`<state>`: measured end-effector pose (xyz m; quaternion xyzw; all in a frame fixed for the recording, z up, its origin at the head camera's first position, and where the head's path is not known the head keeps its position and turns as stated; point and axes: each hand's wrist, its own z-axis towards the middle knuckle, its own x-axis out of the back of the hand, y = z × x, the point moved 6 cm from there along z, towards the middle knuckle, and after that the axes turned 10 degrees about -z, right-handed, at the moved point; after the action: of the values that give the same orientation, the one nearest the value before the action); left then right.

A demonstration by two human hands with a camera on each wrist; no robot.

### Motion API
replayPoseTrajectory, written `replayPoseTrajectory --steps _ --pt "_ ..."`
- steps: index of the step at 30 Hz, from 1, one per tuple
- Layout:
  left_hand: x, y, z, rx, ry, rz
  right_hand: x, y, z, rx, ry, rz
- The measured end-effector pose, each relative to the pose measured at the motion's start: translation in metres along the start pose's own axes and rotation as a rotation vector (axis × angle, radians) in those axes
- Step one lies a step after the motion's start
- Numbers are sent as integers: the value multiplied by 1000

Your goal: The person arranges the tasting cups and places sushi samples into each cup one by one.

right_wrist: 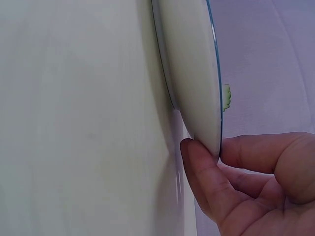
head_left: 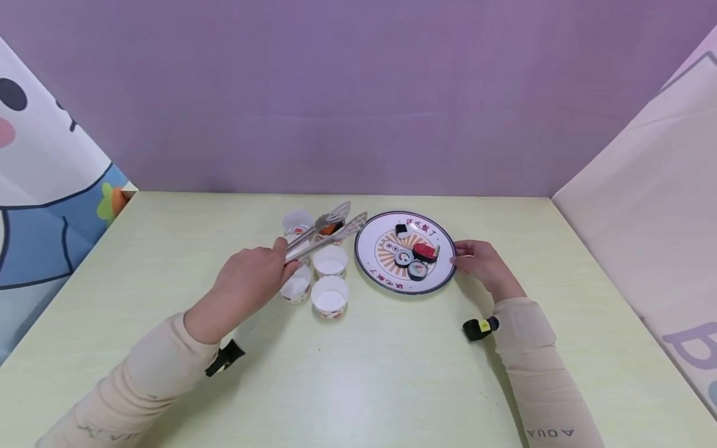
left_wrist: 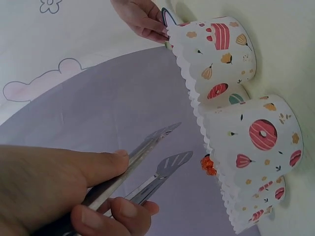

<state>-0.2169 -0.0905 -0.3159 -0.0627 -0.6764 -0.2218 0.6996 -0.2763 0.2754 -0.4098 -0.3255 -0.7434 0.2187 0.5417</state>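
Observation:
My left hand (head_left: 249, 280) grips metal tongs (head_left: 354, 225), their two slotted ends apart with nothing between them. The tongs hover over several white paper cups (head_left: 330, 298) with scalloped rims and a printed pattern. An orange piece (left_wrist: 208, 165) shows beside the cup rims in the left wrist view. With thumb and fingers, my right hand (head_left: 483, 266) pinches the right rim of a round plate (head_left: 366, 252). On it lie a red-topped sushi piece (head_left: 425, 252), two round sushi rolls (head_left: 417, 270) and a black-and-white piece (head_left: 402, 231).
The cups stand close together on the pale table (head_left: 358, 373), just left of the plate. A purple backdrop (head_left: 358, 93) rises behind the table, with printed cloths (head_left: 644, 205) at both sides. A small black camera (head_left: 480, 328) is worn at each wrist.

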Motion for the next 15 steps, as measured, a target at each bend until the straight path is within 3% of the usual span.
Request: replayPoseTrajectory --steps 15 --pt "-14 22 6 -101 -16 28 0 1 1 -3 1 -13"
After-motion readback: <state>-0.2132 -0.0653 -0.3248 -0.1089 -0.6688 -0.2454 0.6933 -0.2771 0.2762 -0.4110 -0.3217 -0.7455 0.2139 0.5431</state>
